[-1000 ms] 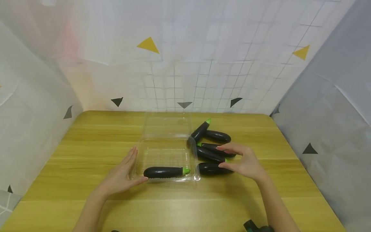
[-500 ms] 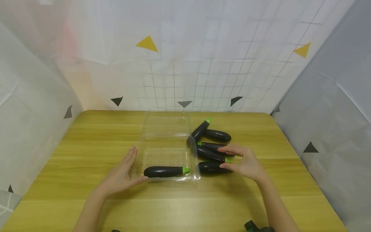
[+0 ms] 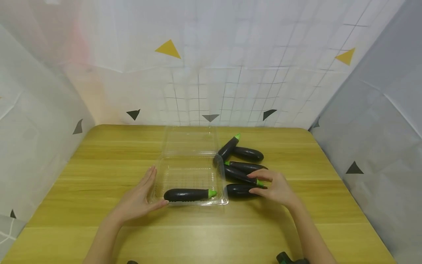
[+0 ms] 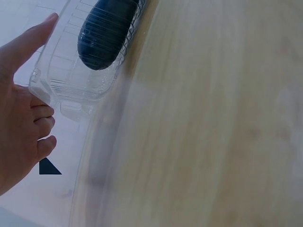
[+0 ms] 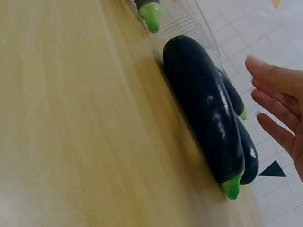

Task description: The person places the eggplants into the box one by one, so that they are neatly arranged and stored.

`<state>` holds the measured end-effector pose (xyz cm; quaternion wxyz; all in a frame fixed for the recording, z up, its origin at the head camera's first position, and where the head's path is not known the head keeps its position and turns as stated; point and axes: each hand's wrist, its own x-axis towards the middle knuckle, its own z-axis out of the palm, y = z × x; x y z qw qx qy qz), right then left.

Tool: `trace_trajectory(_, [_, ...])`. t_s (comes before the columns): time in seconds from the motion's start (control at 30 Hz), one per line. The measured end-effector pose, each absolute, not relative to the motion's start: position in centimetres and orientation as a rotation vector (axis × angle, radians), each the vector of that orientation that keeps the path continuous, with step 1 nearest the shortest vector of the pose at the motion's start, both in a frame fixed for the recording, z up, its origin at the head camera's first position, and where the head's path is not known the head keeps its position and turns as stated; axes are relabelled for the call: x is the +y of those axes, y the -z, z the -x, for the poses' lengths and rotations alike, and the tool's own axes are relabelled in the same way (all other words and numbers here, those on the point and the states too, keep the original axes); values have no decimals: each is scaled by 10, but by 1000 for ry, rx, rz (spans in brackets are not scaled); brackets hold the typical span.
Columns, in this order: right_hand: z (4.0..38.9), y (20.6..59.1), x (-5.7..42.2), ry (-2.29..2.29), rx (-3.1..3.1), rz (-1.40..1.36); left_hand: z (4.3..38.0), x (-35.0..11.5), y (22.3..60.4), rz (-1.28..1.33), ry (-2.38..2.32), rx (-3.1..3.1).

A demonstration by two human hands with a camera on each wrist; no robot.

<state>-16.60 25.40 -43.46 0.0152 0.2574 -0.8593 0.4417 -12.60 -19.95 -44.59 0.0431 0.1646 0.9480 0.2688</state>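
The right hand [image 3: 276, 187] is the nearer of the two to the loose eggplants, and it hangs above their right-hand ends with thumb and fingers parted, holding nothing. Seen from the head, the middle eggplant [image 3: 238, 175] matters most: its green stem [image 3: 260, 183] comes right within the gap, a fingertip showing on its far side and the thumb on its near side. Its long axis slants from far left to near right, so its body runs off to the left of the hand, toward the clear container [image 3: 188, 178]. The thumb overlaps the near eggplant [image 3: 238, 190], which lies almost straight left to right, blunt end just beside the container; the right wrist view shows air between hand and eggplants. Which of these two the person favours cannot be told, though the slanted one seems better framed by the grip

The left hand [image 3: 137, 201] is well apart from them, spread along the container's near left corner, thumb at the near edge and straight fingers at the left wall. Inside, a packed eggplant [image 3: 186, 195] lies left to right along the near wall, stem to the right
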Motion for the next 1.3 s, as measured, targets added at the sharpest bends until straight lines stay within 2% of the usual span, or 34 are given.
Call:
trace_trajectory(0.57, [170,461,261,-1264,-2725,-831,126,-200,447,-512,-828,2911])
trace_trajectory(1.0, [165,463,259,-895,-2799,-834,125,-199,446,-507,-827,2903])
trace_trajectory(1.3, [162,460,260,-854,-2825,-804,125,-199,445,-506,-822,2895])
